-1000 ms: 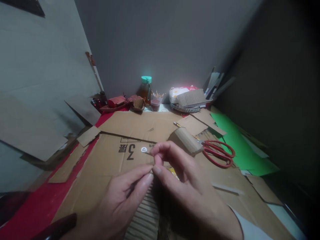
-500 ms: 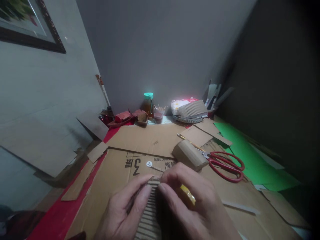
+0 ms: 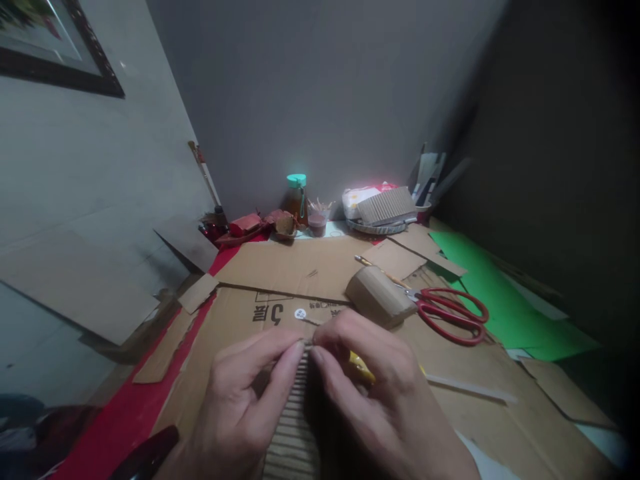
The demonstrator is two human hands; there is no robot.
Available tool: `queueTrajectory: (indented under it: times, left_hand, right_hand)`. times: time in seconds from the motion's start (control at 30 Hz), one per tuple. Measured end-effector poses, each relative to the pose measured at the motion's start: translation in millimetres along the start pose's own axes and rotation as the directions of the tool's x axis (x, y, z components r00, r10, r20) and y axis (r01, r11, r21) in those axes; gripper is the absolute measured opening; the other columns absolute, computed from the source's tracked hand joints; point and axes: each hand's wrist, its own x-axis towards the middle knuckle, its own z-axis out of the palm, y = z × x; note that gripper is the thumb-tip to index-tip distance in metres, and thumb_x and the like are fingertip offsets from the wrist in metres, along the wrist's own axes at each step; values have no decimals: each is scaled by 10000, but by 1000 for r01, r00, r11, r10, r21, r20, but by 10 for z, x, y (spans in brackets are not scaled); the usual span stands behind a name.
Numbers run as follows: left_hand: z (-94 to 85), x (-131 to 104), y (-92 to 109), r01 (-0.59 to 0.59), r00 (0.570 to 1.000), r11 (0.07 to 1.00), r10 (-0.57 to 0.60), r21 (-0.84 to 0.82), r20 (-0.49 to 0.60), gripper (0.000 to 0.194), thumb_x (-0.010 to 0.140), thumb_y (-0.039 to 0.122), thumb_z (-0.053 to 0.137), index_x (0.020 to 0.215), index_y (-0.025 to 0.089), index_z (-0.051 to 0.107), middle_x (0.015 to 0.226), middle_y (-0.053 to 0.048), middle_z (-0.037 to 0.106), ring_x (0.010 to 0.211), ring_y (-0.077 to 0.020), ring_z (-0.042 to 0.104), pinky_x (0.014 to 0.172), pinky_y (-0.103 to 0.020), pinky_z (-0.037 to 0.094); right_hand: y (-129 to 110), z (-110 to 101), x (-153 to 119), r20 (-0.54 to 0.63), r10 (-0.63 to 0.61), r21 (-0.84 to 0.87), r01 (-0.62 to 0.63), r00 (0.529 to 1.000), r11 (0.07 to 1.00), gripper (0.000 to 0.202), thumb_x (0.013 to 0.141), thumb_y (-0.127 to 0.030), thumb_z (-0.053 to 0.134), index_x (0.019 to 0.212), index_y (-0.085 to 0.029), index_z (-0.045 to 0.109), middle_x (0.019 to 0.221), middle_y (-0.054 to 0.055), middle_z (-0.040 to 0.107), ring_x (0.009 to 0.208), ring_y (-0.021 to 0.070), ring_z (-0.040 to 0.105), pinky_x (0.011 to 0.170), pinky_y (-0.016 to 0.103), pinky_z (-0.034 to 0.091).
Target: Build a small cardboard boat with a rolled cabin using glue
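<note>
Near the front of the table, my left hand (image 3: 245,393) pinches the top edge of a ribbed piece of corrugated cardboard (image 3: 290,437) between thumb and fingers. My right hand (image 3: 377,393) is closed in a pinch at the same edge, its fingertips almost meeting the left ones. Whatever small bit lies between the fingertips is too small to make out. A yellow object (image 3: 361,368) shows through the gap of my right hand, mostly hidden. Beyond the right hand lie a folded cardboard block (image 3: 380,300) and red-handled scissors (image 3: 423,319).
Flat cardboard (image 3: 285,263) covers the table over a red cloth (image 3: 120,427). A whitish stick (image 3: 470,389) lies at the right, near a green sheet (image 3: 500,303). At the back stand a teal-lidded bottle (image 3: 296,200), a small cup (image 3: 317,223) and a tray (image 3: 375,229).
The view has tilted slightly, so the table things sit higher. My hands have come up a little and their fingertips are closer together at the cardboard's edge.
</note>
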Motion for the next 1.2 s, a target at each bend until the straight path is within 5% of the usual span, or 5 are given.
queueTrajectory:
  times: [0.2, 0.5, 0.7, 0.9, 1.2]
  left_hand:
    - [7, -38, -7, -55, 998, 997, 57, 60, -30, 219, 893, 118, 527, 863, 258, 693, 729, 60, 673, 663, -81, 636, 677, -145, 511]
    - [33, 28, -39, 179, 984, 977, -176, -115, 43, 228, 941, 247, 543, 938, 300, 765, 834, 43, 745, 773, -132, 663, 723, -208, 493]
    - [14, 110, 32, 383, 924, 789, -320, -480, 211, 335, 967, 412, 487, 1172, 285, 719, 1241, 11, 712, 1226, -213, 568, 1038, -261, 390]
    - [49, 92, 100, 595, 797, 437, -432, -675, 423, 333, 862, 315, 641, 1187, 275, 698, 1243, -13, 713, 1151, -251, 623, 963, -330, 466]
    - [58, 130, -27, 584, 770, 423, -558, -693, 309, 295, 861, 171, 618, 1155, 192, 631, 1116, -52, 739, 953, -205, 698, 795, -277, 511]
  right_hand:
    - [-14, -2, 14, 20, -40, -3, 40, 999, 999, 179, 944, -143, 510, 770, -179, 534, 743, -27, 522, 686, 97, 496, 618, 226, 387]
    - [45, 31, 48, 7, -30, -13, 30, 1000, 999, 167, 908, -109, 534, 756, -179, 534, 749, -32, 533, 693, 100, 492, 630, 230, 386]
    - [103, -85, 155, -92, 71, -88, -79, 993, 993, 176, 888, -137, 553, 719, -183, 542, 692, -31, 538, 645, 116, 495, 597, 257, 364]
    - [178, -205, 213, -218, 134, -65, -151, 967, 986, 167, 924, -237, 551, 762, -197, 550, 709, -18, 531, 650, 140, 485, 604, 281, 371]
    - [203, -190, 162, -156, 98, 49, -91, 983, 995, 129, 991, -346, 533, 1025, -246, 606, 885, -7, 631, 767, 151, 591, 699, 290, 462]
